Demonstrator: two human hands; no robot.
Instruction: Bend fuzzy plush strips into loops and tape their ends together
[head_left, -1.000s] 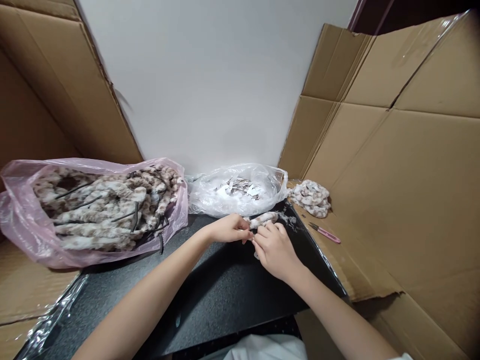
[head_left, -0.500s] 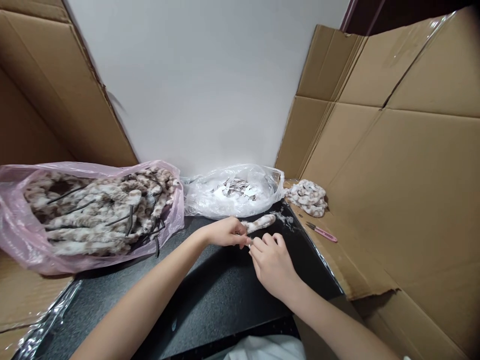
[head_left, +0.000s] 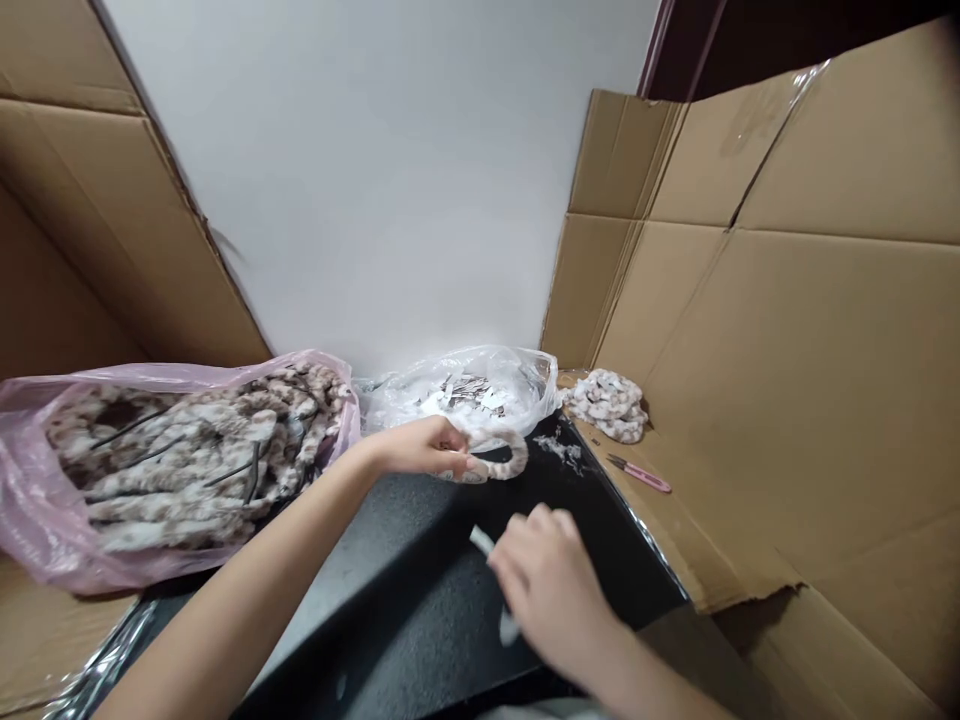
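- Left hand (head_left: 427, 447): fingers grip a fur strip (head_left: 517, 455), held over the worktop (head_left: 420, 600) at the near side of the clear bag (head_left: 525, 385);
- Right hand (head_left: 551, 580): fingers closed on a white strip (head_left: 481, 540), blurred; it is apart from the fur strip;
- Work looks midway; one fur strip is in hand, a pile (head_left: 187, 450) fills the pink bag (head_left: 30, 500) at left; whether that is finished or waiting, I cannot tell;
- The fur strip curls in a U, its bend pointing right, long axis curved; the white strip's tip points far and left.
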